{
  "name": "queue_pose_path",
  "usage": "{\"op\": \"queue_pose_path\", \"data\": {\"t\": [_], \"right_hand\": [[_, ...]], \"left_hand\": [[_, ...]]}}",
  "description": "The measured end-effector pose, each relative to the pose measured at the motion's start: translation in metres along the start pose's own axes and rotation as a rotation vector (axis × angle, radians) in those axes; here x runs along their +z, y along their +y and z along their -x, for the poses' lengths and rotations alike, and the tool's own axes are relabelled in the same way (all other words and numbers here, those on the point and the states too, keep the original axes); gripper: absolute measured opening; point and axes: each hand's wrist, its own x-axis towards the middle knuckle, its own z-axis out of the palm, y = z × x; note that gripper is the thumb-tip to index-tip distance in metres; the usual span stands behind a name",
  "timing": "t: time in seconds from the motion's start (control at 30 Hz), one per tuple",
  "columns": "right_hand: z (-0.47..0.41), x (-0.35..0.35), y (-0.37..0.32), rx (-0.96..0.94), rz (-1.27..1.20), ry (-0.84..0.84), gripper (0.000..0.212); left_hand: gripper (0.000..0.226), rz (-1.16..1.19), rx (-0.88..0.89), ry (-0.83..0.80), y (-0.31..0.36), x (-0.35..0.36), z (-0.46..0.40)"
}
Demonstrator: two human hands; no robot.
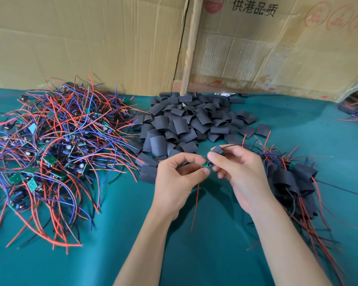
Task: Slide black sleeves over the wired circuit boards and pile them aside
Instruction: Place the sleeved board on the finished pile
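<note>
My left hand (179, 176) pinches a small green circuit board (205, 165) between thumb and fingers, and a red wire (195, 205) hangs down from it. My right hand (239, 174) holds a black sleeve (217, 150) at its fingertips, just right of and above the board, with thin wires running out to the right. A heap of loose black sleeves (186, 124) lies behind the hands. Bare wired boards (52, 145) form a big tangle at the left. Sleeved boards (293, 182) are piled at the right.
Everything lies on a green cloth (122, 234) over the table. Cardboard sheets (91, 38) and a wooden post (191, 46) stand along the back. A few more wires (355, 110) show at the far right edge.
</note>
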Motion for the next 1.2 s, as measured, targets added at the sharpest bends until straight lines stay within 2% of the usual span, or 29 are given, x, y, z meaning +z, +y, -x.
{"op": "queue_pose_path", "data": {"t": [0.1,0.3,0.43,0.57,0.7,0.77,0.8,0.87,0.97,1.03,1.1,1.13,1.2], "right_hand": [[-0.001,-0.001,0.000,0.035,-0.033,-0.002,0.011],[0.001,0.003,-0.001,0.100,-0.068,-0.058,0.040],[0.003,0.007,0.000,0.137,-0.033,-0.117,0.029],[0.006,0.010,-0.003,0.128,0.029,-0.113,0.007],[0.004,-0.004,-0.025,0.104,0.046,0.074,0.008],[0.007,-0.026,-0.044,0.058,0.216,0.166,0.006],[0.012,-0.039,-0.054,0.054,0.380,0.184,0.011],[0.023,-0.064,-0.076,0.110,0.801,0.160,0.032],[0.036,-0.082,-0.103,0.248,1.236,0.149,0.040],[0.039,-0.081,-0.115,0.225,1.318,0.269,0.049],[0.035,-0.065,-0.123,0.062,1.319,0.340,0.040],[0.031,-0.047,-0.124,-0.045,1.300,0.325,0.030],[0.025,0.002,-0.120,-0.200,1.215,0.123,0.013]], "left_hand": [[0.028,-0.050,0.025,-0.009,0.000,-0.001,0.000],[0.015,-0.042,0.058,0.067,-0.002,0.000,-0.001],[0.014,-0.187,0.074,0.148,-0.005,0.004,-0.001],[0.016,-0.263,0.085,0.116,-0.006,0.006,-0.001],[0.020,-0.277,0.033,-0.038,-0.003,0.007,0.000],[0.021,-0.302,0.014,-0.044,-0.003,0.008,0.001],[0.020,-0.305,0.006,-0.033,-0.003,0.008,0.001],[0.013,-0.319,0.002,-0.017,-0.005,0.008,-0.001],[0.015,-0.376,0.010,-0.013,-0.008,0.009,-0.001],[0.017,-0.401,0.024,-0.009,-0.007,0.010,0.000],[0.017,-0.416,0.020,0.002,-0.007,0.012,-0.001],[0.017,-0.412,0.018,0.007,-0.006,0.012,-0.001],[0.016,-0.412,0.019,0.015,-0.003,0.013,0.000]]}}
